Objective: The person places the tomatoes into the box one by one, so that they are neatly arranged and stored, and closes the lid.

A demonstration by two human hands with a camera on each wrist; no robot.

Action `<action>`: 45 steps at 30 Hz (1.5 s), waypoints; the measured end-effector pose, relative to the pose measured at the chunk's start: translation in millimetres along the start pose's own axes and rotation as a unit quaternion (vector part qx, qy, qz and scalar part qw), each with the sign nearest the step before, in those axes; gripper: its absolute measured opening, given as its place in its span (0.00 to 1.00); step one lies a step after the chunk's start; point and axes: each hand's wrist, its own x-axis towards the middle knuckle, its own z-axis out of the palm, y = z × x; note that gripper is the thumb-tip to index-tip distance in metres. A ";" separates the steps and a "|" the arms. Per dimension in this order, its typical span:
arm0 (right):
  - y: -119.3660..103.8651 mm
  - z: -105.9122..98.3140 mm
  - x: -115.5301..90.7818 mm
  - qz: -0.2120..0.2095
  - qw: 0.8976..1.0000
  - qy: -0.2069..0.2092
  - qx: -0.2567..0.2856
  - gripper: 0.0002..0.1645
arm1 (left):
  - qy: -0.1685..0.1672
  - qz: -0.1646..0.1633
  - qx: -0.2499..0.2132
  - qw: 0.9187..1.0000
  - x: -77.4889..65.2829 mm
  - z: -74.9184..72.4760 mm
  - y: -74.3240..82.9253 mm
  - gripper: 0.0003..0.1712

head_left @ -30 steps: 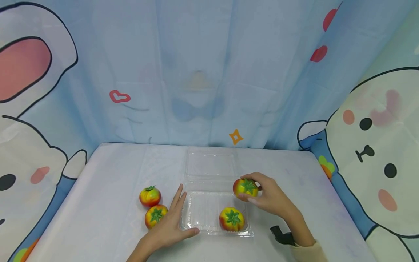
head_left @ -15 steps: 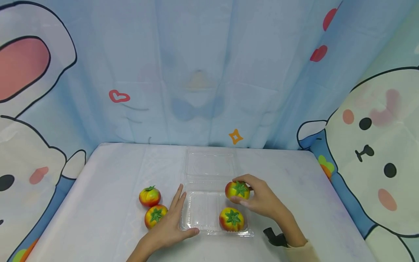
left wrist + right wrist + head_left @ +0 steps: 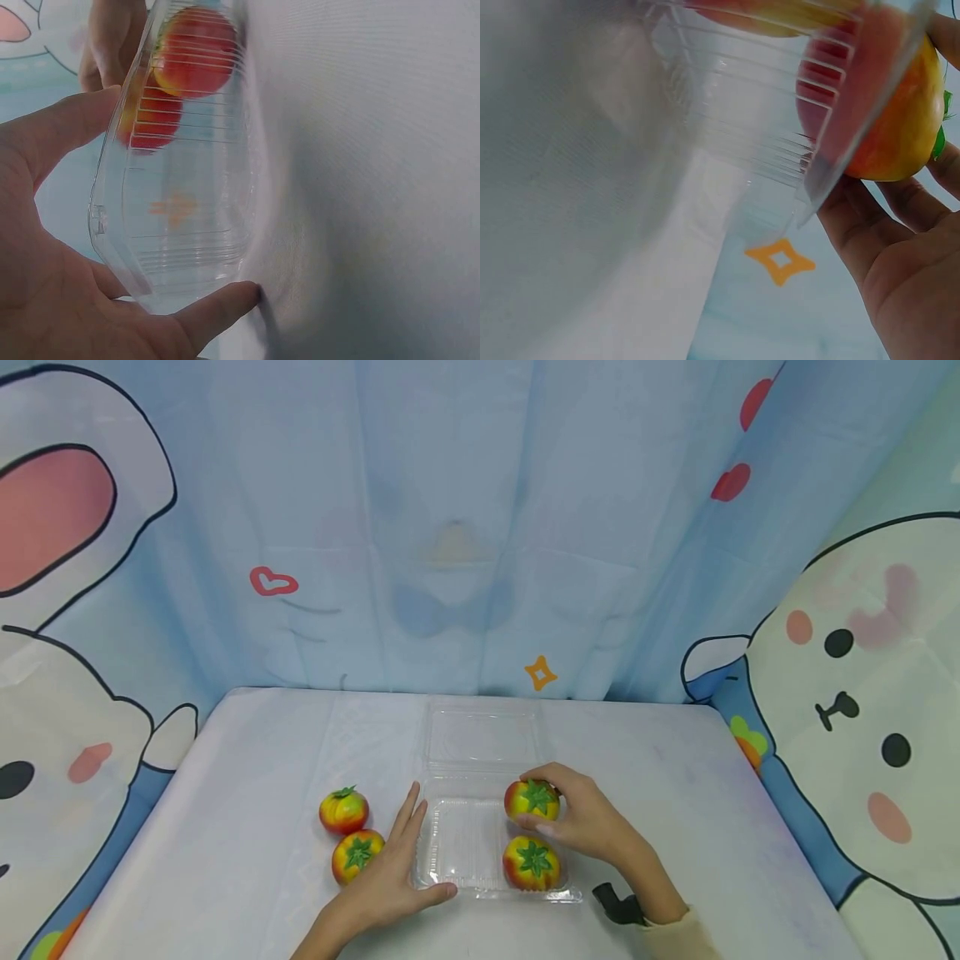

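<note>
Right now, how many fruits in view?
4: one fruit held by the right hand; a second in the clear container; on the table, a third and, partly behind the left hand, a fourth. No others show.

The head view looks forward and down, the clear container point(image 3: 461, 843) toward six o'clock, which both low wrist views share close-up.

Left hand point(image 3: 390, 875) spread, thumb point(image 3: 435, 894) held wide; right hand point(image 3: 579, 814) curled, gripping
</note>
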 end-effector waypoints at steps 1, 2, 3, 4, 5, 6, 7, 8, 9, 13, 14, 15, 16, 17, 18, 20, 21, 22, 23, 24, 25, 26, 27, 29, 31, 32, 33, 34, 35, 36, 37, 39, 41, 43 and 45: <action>0.3 0.6 0.3 0.000 1.000 -0.002 -0.001 0.31 | 0.000 0.000 0.000 1.000 0.1 0.0 0.0 0.72; 0.7 1.1 0.7 -0.002 1.000 -0.003 -0.003 0.31 | 0.000 0.000 0.001 1.000 0.2 0.0 0.0 0.72; 0.9 1.7 0.9 -0.003 1.000 -0.004 -0.004 0.31 | 0.001 0.000 0.001 1.000 0.2 0.0 0.0 0.72; 0.9 2.2 1.2 -0.004 1.000 -0.005 -0.005 0.31 | 0.001 0.000 0.001 1.000 0.3 -0.1 0.1 0.72; 1.0 2.7 1.4 -0.004 1.000 -0.006 -0.004 0.31 | 0.001 0.000 0.001 1.000 0.3 -0.2 0.3 0.72; 1.0 3.2 1.6 -0.005 1.000 -0.006 -0.005 0.31 | 0.001 0.000 0.000 1.000 0.2 -0.3 0.5 0.72; 0.9 3.7 1.6 -0.005 1.000 -0.007 -0.006 0.31 | 0.000 -0.001 0.000 1.000 0.1 -0.4 0.7 0.72; 1.3 4.4 1.8 -0.008 1.000 -0.007 -0.009 0.31 | 0.000 0.000 0.000 1.000 -0.1 -0.5 0.9 0.72; 1.3 4.9 1.8 -0.009 1.000 -0.007 -0.010 0.31 | 0.000 0.000 -0.001 1.000 -0.3 -0.5 1.1 0.72; 2.2 7.3 2.6 -0.012 1.000 -0.009 -0.023 0.30 | 0.000 0.003 -0.005 1.000 -1.1 -0.4 1.4 0.72; 2.6 8.0 2.8 -0.012 1.000 -0.009 -0.028 0.30 | 0.000 0.003 -0.006 1.000 -1.2 -0.4 1.4 0.72; 2.8 8.6 2.9 -0.009 0.999 -0.009 -0.030 0.30 | 0.000 0.003 -0.007 1.000 -1.1 -0.4 1.3 0.72; 3.1 9.5 2.9 -0.007 0.999 -0.010 -0.036 0.30 | 0.000 0.002 -0.008 1.000 -1.1 -0.3 1.1 0.72; 3.5 10.4 2.9 -0.005 0.999 -0.010 -0.042 0.30 | 0.000 0.001 -0.008 1.000 -1.0 -0.1 0.9 0.72; 3.8 11.3 2.8 -0.002 0.999 -0.010 -0.048 0.30 | 0.000 0.001 -0.007 1.000 -0.8 0.0 0.7 0.72; 4.1 12.8 2.2 0.003 0.998 -0.008 -0.056 0.30 | -0.001 0.000 -0.009 1.000 -0.6 0.3 0.3 0.72; 4.3 13.5 1.9 0.006 0.998 -0.008 -0.058 0.30 | 0.000 0.001 -0.009 1.000 -0.5 0.6 0.0 0.71; 4.2 14.1 1.7 0.008 0.998 -0.007 -0.060 0.30 | 0.000 0.000 -0.007 1.000 -0.4 0.7 -0.2 0.71; 4.5 14.8 1.6 0.009 0.998 -0.006 -0.060 0.30 | 0.000 0.000 -0.006 1.000 -0.3 0.8 -0.2 0.71; 4.6 15.4 1.6 0.009 0.998 -0.007 -0.060 0.30 | 0.000 -0.001 -0.005 1.000 -0.3 0.9 -0.3 0.71; 4.8 16.0 1.6 0.009 0.998 -0.006 -0.062 0.30 | 0.000 -0.001 -0.006 1.000 -0.2 1.0 -0.5 0.71; 5.2 16.6 1.7 0.010 0.998 -0.006 -0.064 0.31 | 0.000 -0.002 -0.004 1.000 -0.1 1.1 -0.9 0.71; 5.6 17.3 1.9 0.009 0.998 -0.006 -0.065 0.31 | 0.001 -0.001 -0.003 1.000 0.1 1.2 -1.1 0.71; 6.3 18.6 2.0 0.009 0.998 -0.004 -0.068 0.31 | 0.000 -0.002 -0.004 1.000 0.2 1.1 -1.3 0.71; 7.2 20.0 1.9 0.006 0.998 0.002 -0.069 0.31 | 0.001 -0.001 -0.006 1.000 0.2 1.0 -1.4 0.71; 7.6 20.8 1.8 0.004 0.998 0.006 -0.070 0.31 | 0.001 0.000 -0.005 1.000 0.1 1.0 -1.3 0.71; 8.2 21.7 1.5 -0.001 0.997 0.010 -0.072 0.31 | 0.001 0.000 -0.005 1.000 0.0 0.9 -1.0 0.71; 8.6 22.6 1.3 -0.005 0.997 0.014 -0.074 0.31 | 0.001 0.000 -0.006 1.000 -0.2 0.9 -0.7 0.71; 9.0 23.5 0.9 -0.010 0.997 0.019 -0.078 0.31 | 0.001 0.000 -0.006 1.000 -0.3 0.9 -0.5 0.71; 9.7 24.5 0.8 -0.015 0.996 0.024 -0.083 0.32 | 0.000 0.000 -0.007 1.000 -0.5 0.8 -0.1 0.71; 10.1 25.4 0.6 -0.019 0.995 0.029 -0.089 0.32 | 0.000 -0.001 -0.007 1.000 -0.6 0.7 0.1 0.71; 10.5 26.8 0.2 -0.028 0.994 0.037 -0.102 0.32 | 0.000 0.001 -0.009 1.000 -0.7 0.4 0.4 0.71; 10.7 27.8 0.3 -0.029 0.993 0.042 -0.110 0.32 | 0.000 0.003 -0.010 1.000 -0.7 0.1 0.3 0.71; 10.4 28.3 0.6 -0.029 0.992 0.042 -0.114 0.32 | 0.000 0.005 -0.010 1.000 -0.7 -0.1 -0.2 0.71; 10.2 28.1 1.1 -0.025 0.992 0.037 -0.116 0.32 | 0.000 0.008 -0.011 1.000 -0.9 -0.2 -0.6 0.71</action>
